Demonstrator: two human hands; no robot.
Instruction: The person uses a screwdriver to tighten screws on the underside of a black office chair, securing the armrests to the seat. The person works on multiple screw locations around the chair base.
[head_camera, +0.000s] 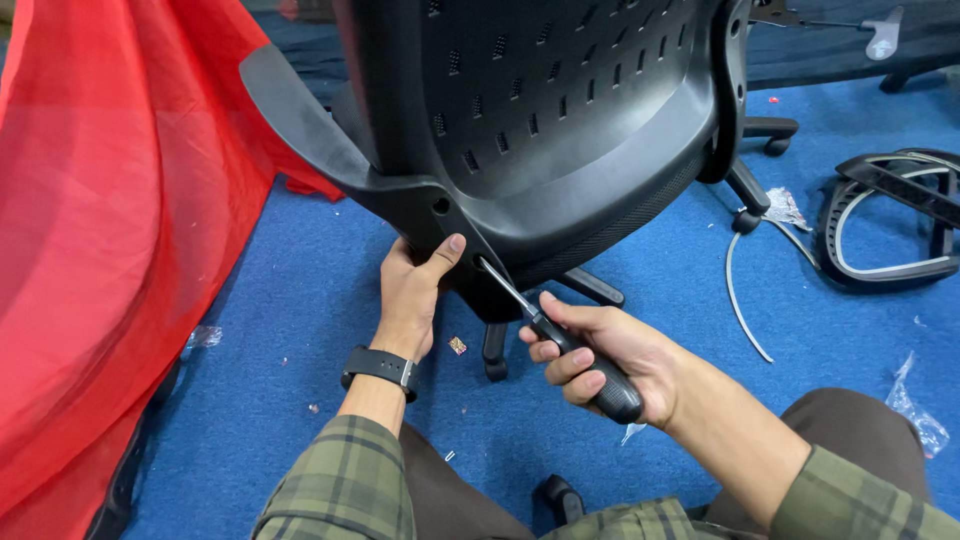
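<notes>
A black office chair (560, 120) stands on blue carpet, seen from behind and below, its perforated plastic shell facing me. My left hand (415, 295) grips the lower bracket where the armrest (300, 125) joins the seat, thumb pressed beside a screw hole. My right hand (600, 355) holds a black-handled screwdriver (575, 350), whose metal shaft angles up-left with the tip against the chair's underside near that bracket. A black watch sits on my left wrist. Plaid green sleeves cover both forearms.
Red fabric (110, 230) hangs along the left side. A loose black and grey chair frame part (890, 225) lies on the carpet at right, with a grey strip (745, 300), bits of clear plastic wrap (915, 410) and small scraps nearby. The chair's wheeled base legs (770, 130) spread behind.
</notes>
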